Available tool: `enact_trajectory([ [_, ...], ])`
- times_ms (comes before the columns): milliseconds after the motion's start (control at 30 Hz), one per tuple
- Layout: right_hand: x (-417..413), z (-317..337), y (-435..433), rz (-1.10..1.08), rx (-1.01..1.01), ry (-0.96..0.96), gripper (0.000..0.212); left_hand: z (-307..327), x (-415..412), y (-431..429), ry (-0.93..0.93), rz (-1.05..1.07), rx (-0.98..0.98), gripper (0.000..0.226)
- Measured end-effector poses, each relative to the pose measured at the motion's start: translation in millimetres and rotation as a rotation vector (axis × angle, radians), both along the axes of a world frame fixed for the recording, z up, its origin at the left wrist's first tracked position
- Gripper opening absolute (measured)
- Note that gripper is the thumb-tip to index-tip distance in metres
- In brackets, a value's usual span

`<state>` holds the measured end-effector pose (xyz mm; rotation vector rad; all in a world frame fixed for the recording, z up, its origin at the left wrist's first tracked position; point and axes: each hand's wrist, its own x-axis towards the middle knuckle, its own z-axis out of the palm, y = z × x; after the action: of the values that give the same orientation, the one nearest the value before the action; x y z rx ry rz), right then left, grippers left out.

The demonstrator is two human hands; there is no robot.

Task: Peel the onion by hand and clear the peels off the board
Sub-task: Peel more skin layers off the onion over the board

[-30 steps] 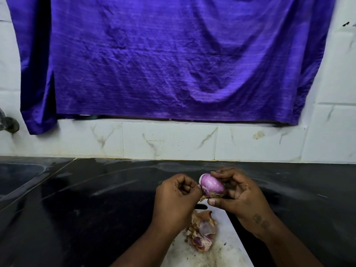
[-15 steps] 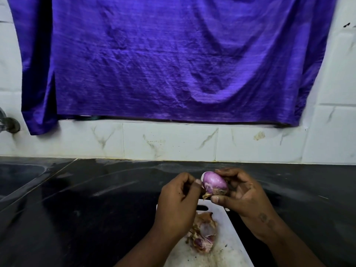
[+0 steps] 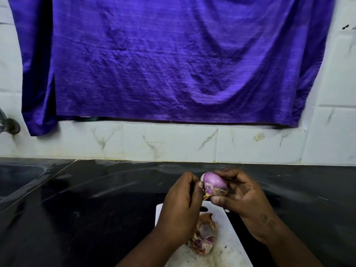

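A small purple onion [image 3: 212, 183], mostly bare of skin, is held above the far end of the white cutting board [image 3: 229, 243]. My right hand [image 3: 241, 195] grips it from the right, thumb under it and fingers over its top. My left hand [image 3: 180, 205] is curled at the onion's left side, its thumb tip pressed against the onion near a scrap of brownish skin at the onion's lower end. A pile of onion peels [image 3: 203, 236] lies on the board below the hands.
The board sits on a black stone counter [image 3: 86, 209]. A sink [image 3: 15, 180] is at the far left, with a tap [image 3: 7, 125] on the tiled wall. A purple cloth [image 3: 163, 60] hangs above the counter.
The onion has been turned slightly in my right hand and lifted a little. My left thumb stays working at its left side. The peel pile is unchanged.
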<state>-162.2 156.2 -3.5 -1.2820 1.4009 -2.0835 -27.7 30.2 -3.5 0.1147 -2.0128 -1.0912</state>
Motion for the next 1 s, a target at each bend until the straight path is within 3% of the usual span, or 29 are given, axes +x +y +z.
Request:
enact_trajectory([
  [433, -3.9, -1.4, 2.0, 0.115, -0.021, -0.137, 0.061, 3.5, 2.1, 0.2, 0.012, -0.049, 0.064, 0.026],
  [1000, -1.5, 11.4, 9.8, 0.182, -0.109, -0.305, 0.063, 1.5, 0.6, -11.7, -0.093, 0.077, 0.051, 0.023],
])
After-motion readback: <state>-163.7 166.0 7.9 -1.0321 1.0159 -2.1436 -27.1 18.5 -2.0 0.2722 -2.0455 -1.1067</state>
